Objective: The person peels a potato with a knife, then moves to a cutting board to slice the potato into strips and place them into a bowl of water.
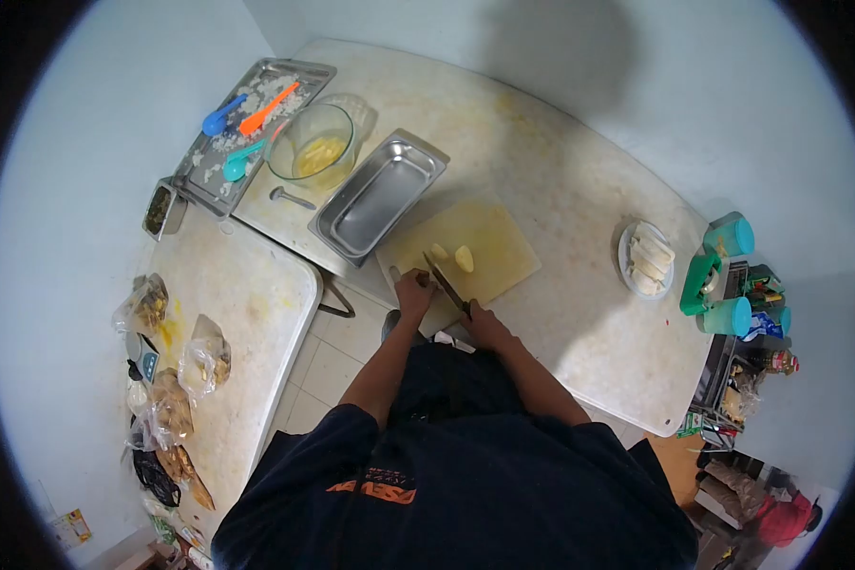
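Observation:
My right hand (487, 328) is closed round the handle of a knife (446, 284), whose dark blade points up and left across the near side of a yellowish cutting board (499, 228). Just left of the blade, my left hand (414, 293) has its fingers curled together at the board's left edge; what they hold, if anything, I cannot make out. Beyond the blade lie a pale yellow oblong food piece (464, 258) and a smaller piece (438, 252). An empty steel pan (380, 195) stands beside the board's upper left.
A glass bowl (312, 144) holds yellow pieces. Behind it, a metal tray (199, 180) carries white crumbs and coloured scoops. A white plate (627, 261) of pale peeled pieces sits at right, near turquoise-lidded containers (729, 316). Bagged food (204, 366) lies on the left table (247, 313).

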The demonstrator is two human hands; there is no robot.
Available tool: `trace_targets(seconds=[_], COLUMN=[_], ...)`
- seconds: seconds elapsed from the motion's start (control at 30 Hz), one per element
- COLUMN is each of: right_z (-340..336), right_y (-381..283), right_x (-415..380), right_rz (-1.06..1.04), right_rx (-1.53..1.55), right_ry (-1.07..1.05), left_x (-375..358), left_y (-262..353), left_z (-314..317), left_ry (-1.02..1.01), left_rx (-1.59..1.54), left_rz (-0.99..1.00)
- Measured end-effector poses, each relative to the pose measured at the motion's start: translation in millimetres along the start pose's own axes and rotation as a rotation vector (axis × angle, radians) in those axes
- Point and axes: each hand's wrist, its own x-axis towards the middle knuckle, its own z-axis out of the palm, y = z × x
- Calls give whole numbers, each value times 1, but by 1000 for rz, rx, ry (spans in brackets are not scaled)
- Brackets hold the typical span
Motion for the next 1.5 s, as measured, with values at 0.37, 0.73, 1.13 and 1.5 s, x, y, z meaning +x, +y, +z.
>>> trace_targets(seconds=[0.37,0.73,1.13,1.5], right_z=[-29,10,19,-14], right_y=[6,17,16,-28], right_x=[-47,-27,-17,-23], right_rz=[21,18,-117,7], right_rx=[140,237,259,299], right_ry=[20,3,-1,11], left_x=[-5,-1,-1,23], left_y=[-18,-34,-24,6], left_z=[1,14,-8,-42], left_ry=[17,-101,-23,-43], left_rx=[32,-179,-247,-761], left_rz=[-43,-18,-187,-381])
